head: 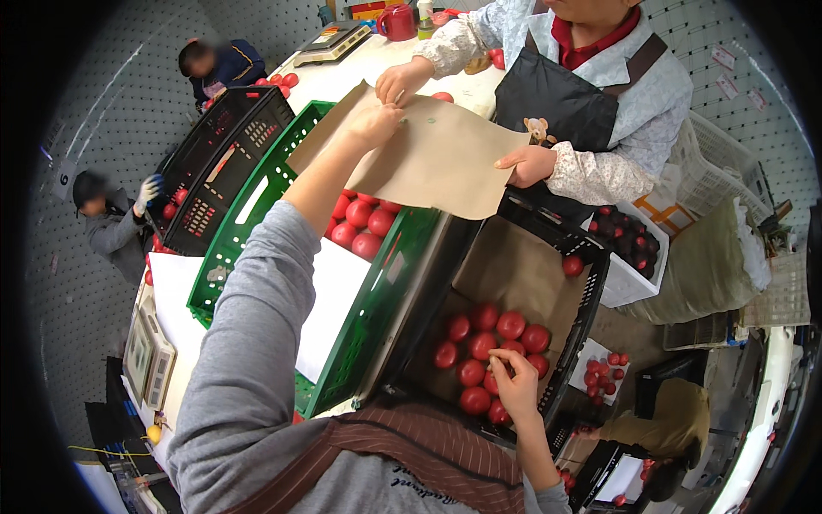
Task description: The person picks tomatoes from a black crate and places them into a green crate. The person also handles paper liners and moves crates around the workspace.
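Note:
My left hand (374, 126) reaches over a sheet of brown paper (443, 160), its fingers bent together beside a co-worker's hand (403, 80). Whether it grips the paper or something small is hidden. That co-worker's other hand (528, 166) holds the sheet's right edge. Small green bits (431, 121) lie on the paper. My right hand (515, 385) is over red tomatoes (483, 345) in a black plastic crate (587, 308), thumb and fingers curled; I cannot tell if anything is pinched. Brown paper (507, 263) lines this crate. Under the raised sheet, a green plastic crate (340, 366) holds more tomatoes (359, 214) and white paper (331, 302).
Black crates (221, 167) stand left of the green one. Digital scales (149, 360) sit on the table (379, 61), with a red jug (396, 22) at its far end. A white foam box (632, 289) of dark red fruit is at right. Other people work around.

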